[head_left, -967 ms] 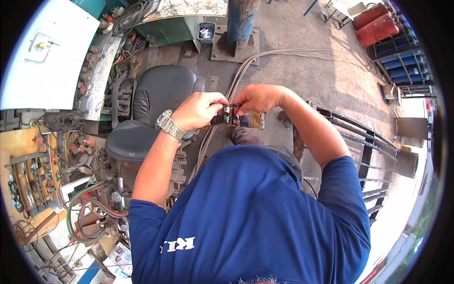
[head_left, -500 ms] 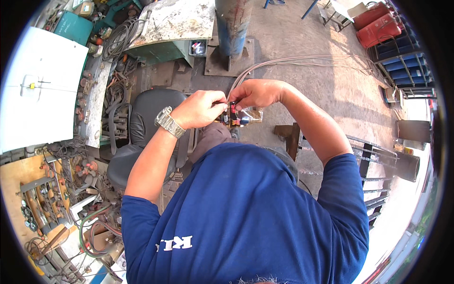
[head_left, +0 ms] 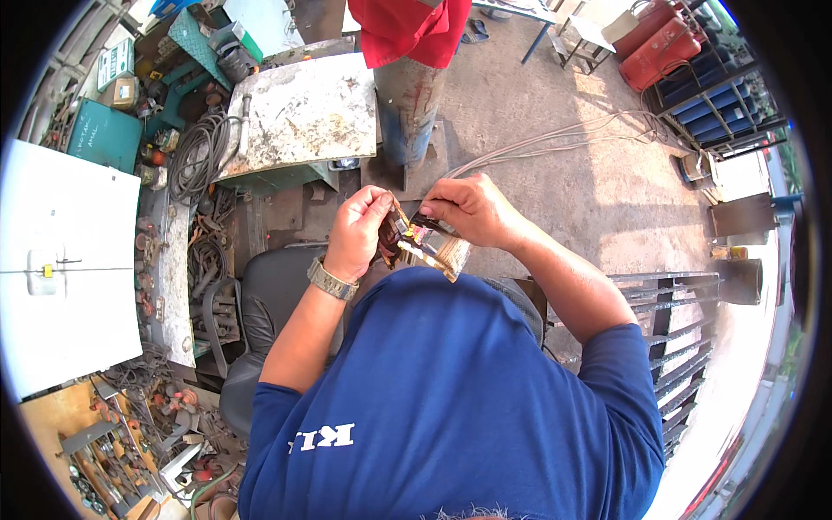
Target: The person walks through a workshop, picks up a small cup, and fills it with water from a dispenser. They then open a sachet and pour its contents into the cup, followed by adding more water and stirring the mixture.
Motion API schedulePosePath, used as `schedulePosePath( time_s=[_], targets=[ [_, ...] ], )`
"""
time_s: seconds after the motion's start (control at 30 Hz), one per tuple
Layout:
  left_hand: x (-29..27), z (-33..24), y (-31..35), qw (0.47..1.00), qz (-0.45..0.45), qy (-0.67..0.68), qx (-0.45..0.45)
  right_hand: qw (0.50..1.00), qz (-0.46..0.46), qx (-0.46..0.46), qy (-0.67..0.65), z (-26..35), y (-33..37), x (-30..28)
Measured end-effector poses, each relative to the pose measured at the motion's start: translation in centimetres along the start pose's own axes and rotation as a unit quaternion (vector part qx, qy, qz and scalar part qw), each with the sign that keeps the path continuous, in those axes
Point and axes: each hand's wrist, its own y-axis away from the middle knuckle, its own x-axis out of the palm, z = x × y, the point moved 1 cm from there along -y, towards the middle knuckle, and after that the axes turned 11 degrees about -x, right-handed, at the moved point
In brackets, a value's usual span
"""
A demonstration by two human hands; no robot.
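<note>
In front of my chest is a crinkled, shiny packet (head_left: 446, 256), dark with red and yellow patches and a pale, gold-brown printed side. My left hand (head_left: 354, 232), with a watch (head_left: 332, 279) on its wrist, pinches the packet's dark left part between thumb and fingers. The upper right edge is gripped by my right hand (head_left: 475, 211), thumb against curled fingers. Between the two hands the packet is spread and tilted. What it contains, if anything, cannot be made out.
A black chair (head_left: 282, 290) stands to my left, near a stained worktable (head_left: 303, 108). Beyond my hands rises a pillar (head_left: 414, 113) draped with red cloth (head_left: 416, 30). Hoses (head_left: 537, 140) run across the floor. On the right is a black metal rack (head_left: 663, 321).
My hands have come nearer my body and farther apart, and the packet between them is turned and spread wider. The view has tilted up, bringing the red cloth into sight.
</note>
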Motion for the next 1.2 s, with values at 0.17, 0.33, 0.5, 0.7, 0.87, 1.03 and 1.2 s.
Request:
schedulePosePath(
  time_s=[0.17, 0.33, 0.5, 0.7, 0.87, 1.03, 1.2],
  targets=[
    [-3.5, -6.5, -4.5, 0.926, 0.061, -0.335, 0.164, 0.944, 0.136, 0.194, -0.228, -2.9, -4.9, 0.4],
    [-5.0, -11.8, -6.5, 0.873, 0.233, -0.425, 0.046, 0.957, 0.206, 0.137, -0.148, -1.2, -9.8, -2.1],
    [-4.4, -14.1, -8.9, 0.871, 0.225, -0.437, 0.024, 0.982, 0.186, 0.019, -0.007, 1.0, -12.8, -6.4],
    [-5.6, -18.6, -10.6, 0.920, 0.072, -0.372, 0.096, 0.989, -0.082, 0.107, -0.066, 1.5, -12.6, -12.7],
    [-4.4, -29.1, -15.1, 0.834, -0.102, -0.408, 0.358, 0.981, -0.142, -0.005, -0.129, 3.9, -14.2, -12.9],
    [2.4, -39.8, -20.1, 0.676, -0.050, -0.506, 0.534, 0.982, -0.102, -0.155, 0.033, 12.1, -14.2, -15.0],
    [6.3, -44.4, -22.6, 0.620, -0.085, -0.450, 0.637, 0.944, -0.159, -0.275, 0.089, 18.2, -16.0, -16.4]
  ],
)
